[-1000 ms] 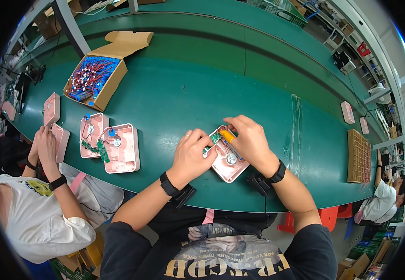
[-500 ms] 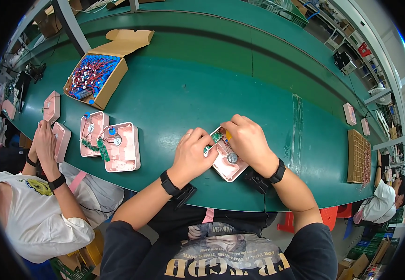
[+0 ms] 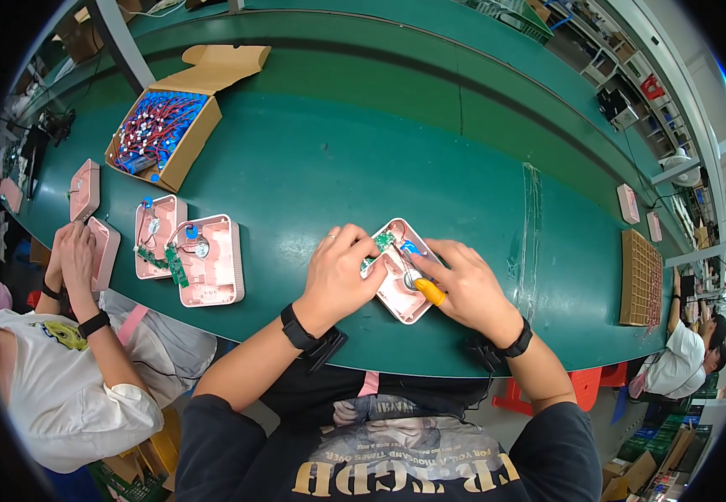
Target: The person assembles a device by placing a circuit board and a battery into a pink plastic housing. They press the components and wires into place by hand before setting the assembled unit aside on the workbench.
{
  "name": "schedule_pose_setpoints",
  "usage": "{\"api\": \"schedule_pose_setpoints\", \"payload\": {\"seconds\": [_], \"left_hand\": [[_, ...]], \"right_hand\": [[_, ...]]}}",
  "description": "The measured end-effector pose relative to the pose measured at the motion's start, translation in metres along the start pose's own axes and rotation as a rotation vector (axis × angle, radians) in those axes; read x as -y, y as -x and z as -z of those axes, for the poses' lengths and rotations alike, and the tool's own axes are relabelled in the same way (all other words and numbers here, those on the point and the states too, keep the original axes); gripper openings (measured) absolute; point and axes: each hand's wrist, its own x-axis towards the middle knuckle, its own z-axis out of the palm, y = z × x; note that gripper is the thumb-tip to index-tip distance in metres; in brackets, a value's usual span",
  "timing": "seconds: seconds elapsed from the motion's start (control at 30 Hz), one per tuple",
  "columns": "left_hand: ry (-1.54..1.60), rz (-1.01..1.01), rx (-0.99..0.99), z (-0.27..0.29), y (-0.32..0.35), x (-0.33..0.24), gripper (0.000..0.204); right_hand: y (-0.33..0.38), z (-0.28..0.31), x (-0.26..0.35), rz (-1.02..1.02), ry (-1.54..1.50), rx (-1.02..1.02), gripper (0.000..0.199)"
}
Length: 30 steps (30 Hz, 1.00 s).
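A pink plastic housing (image 3: 413, 315) lies slightly tilted in front of me. Inside it are a green circuit board (image 3: 385, 240), a blue battery (image 3: 410, 248) and a round silver part (image 3: 412, 279). My left hand (image 3: 342, 272) is at the left wall, thumb and forefinger closed on the board's edge; its other fingers are curled. Over the right side reaches my right hand (image 3: 476, 289), its fingers apart. A yellow finger cover (image 3: 430, 291) on one digit touches beside the silver part. My right palm hides part of the right rim.
Two pink housings (image 3: 222, 289) with dangling green boards stand at left. Behind them sits an open cardboard box (image 3: 183, 167) of blue batteries. A co-worker's hands (image 3: 74, 255) work on another housing further left. A brown gridded tray (image 3: 639, 280) lies at the right edge.
My right hand has drawn back to the right and lower, uncovering the blue battery and the housing's far end. The left hand stays at the board.
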Motion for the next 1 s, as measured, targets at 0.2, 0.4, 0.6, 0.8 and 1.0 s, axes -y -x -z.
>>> {"api": "schedule_pose_setpoints", "payload": {"seconds": [0.2, 0.4, 0.6, 0.8, 1.0], "left_hand": [[0.000, -0.002, -0.008, 0.000, -0.002, -0.006, 0.014], [-0.010, 0.000, -0.005, 0.001, -0.002, -0.008, 0.012], [-0.038, 0.002, 0.013, 0.006, 0.002, -0.017, 0.018], [-0.219, 0.029, -0.109, 0.083, 0.031, -0.019, 0.035], [-0.834, 0.170, -0.380, 0.136, 0.085, 0.002, 0.033]], "right_hand": [[0.012, -0.013, -0.010, -0.016, -0.051, -0.020, 0.046], [0.013, -0.010, 0.019, -0.071, -0.018, -0.034, 0.082], [0.018, -0.024, 0.031, -0.186, 0.044, -0.061, 0.095], [-0.021, -0.016, -0.037, -0.151, 0.039, -0.289, 0.080], [-0.083, 0.016, -0.197, -0.552, 0.193, -0.379, 0.084]]}}
